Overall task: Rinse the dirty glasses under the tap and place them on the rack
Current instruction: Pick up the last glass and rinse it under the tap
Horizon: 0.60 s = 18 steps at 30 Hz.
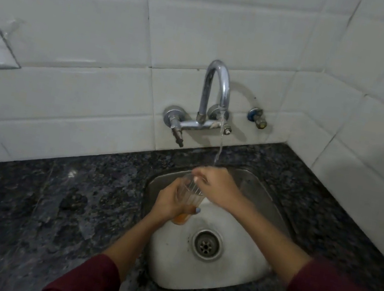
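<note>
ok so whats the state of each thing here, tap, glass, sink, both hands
tap: running, a thin stream falls into the sink
glass: held over the sink, tilted, orange residue at its bottom
sink: drain open, no pooled water
left hand: grips the glass around its side
right hand: fingers at the glass rim, seemingly reaching inside

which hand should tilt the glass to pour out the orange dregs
Left, I'd say: the left hand already grips the glass round its body over the sink, while the right hand only works fingers at its rim.
</note>
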Motion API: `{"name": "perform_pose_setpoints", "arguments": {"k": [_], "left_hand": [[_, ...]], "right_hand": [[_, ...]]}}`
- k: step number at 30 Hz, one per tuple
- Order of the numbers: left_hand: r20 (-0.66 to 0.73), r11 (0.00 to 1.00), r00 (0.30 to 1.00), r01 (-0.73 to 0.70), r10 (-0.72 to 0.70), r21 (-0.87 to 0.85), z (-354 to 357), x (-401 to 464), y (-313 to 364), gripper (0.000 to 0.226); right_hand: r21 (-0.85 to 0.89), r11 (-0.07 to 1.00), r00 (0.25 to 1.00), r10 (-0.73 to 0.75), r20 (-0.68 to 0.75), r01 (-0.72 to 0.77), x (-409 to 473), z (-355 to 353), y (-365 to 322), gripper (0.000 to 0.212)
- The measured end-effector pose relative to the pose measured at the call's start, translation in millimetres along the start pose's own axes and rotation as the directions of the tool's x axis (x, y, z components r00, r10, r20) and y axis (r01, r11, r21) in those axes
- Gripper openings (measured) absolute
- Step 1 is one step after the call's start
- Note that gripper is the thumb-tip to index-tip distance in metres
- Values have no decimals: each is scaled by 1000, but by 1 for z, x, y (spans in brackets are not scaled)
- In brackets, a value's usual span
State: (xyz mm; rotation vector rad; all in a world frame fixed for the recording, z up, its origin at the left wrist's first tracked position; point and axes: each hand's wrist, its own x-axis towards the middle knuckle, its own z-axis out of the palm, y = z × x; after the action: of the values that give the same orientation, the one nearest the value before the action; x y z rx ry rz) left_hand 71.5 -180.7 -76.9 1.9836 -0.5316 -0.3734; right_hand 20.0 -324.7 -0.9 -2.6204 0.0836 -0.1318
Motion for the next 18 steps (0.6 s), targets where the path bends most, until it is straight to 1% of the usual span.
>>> {"name": "perform_pose_setpoints", "arguments": {"k": [2, 4, 7, 9, 10, 12, 13, 14, 15, 16, 18], "left_hand": [[20, 1000, 1000, -8, 9, -22, 8, 5, 6, 65], [46, 999, 999, -4, 6, -40, 16, 9, 11, 63], [82, 999, 997, -9, 12, -31, 24, 13, 17, 69], [67, 999, 998, -10, 12, -33, 24, 16, 19, 74], [44, 998, 999, -16, 19, -57, 22, 17, 20, 80], [-68, 987, 998, 4, -15, -160, 20, 19, 23, 92], [-144, 968, 987, 36, -74, -249, 20, 21, 24, 90], [-203, 924, 965, 82, -167, -373, 20, 22, 25, 82], [-228, 853, 939, 111, -259, -511, 20, 24, 26, 69], [-216, 763, 919, 124, -329, -635, 20, 25, 25, 56], [-119, 573, 915, 137, -386, -808, 21, 25, 25, 34]], "right_hand": [[-4, 1000, 998, -26, 50, 26, -22, -3, 14, 30], [-89, 995, 989, -34, 146, 48, -32, -3, 28, 28], [-127, 991, 982, -9, 191, 34, -35, -4, 37, 14], [-118, 993, 986, 8, 165, 12, -29, -7, 35, 11], [-91, 996, 991, 22, 129, -10, -24, -8, 34, 10], [59, 994, 995, 92, 35, -94, -11, -13, 31, 11], [151, 979, 990, 139, 1, -137, -5, -16, 29, 12], [240, 956, 983, 181, -16, -172, -1, -19, 26, 12], [322, 925, 975, 220, -21, -202, 2, -20, 24, 11], [402, 889, 968, 251, -24, -221, 3, -21, 21, 11], [540, 808, 953, 299, -34, -234, 5, -19, 17, 14]]}}
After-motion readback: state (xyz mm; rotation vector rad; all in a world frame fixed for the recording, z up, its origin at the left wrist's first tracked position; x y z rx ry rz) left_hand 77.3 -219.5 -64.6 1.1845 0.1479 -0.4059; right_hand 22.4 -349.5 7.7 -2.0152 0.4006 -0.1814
